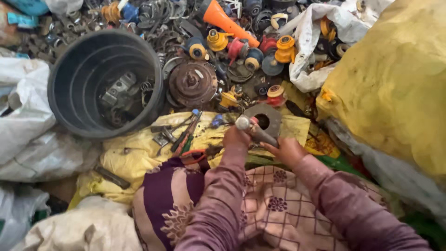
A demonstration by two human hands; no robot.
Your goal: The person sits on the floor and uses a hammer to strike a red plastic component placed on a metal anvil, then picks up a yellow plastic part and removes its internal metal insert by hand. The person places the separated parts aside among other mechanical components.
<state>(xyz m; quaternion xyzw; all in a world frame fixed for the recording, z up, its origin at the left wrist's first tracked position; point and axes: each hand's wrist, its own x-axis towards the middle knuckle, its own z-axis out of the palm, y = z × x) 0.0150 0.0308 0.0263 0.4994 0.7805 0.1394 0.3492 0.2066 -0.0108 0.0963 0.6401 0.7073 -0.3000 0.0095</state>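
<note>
Both hands meet just below the centre of the view. The left hand [236,137] closes its fingers around the rounded grey head of a metal shaft [253,130], while the right hand [288,149] grips the darker lower end, fingers wrapped snug. The shaft lies tilted, its head toward 10 o'clock, right in front of a square steel plate with a round hole [265,119]. It looks solid, heavy and stiff, likely greasy, so the two ends seem the best places to hold. Screwdrivers and pliers [183,135] lie on the yellow cloth [134,155] at 9 o'clock from the hands. A black bucket [104,83] sits at 10 o'clock, a rusty motor rotor [193,84] at 11.
</note>
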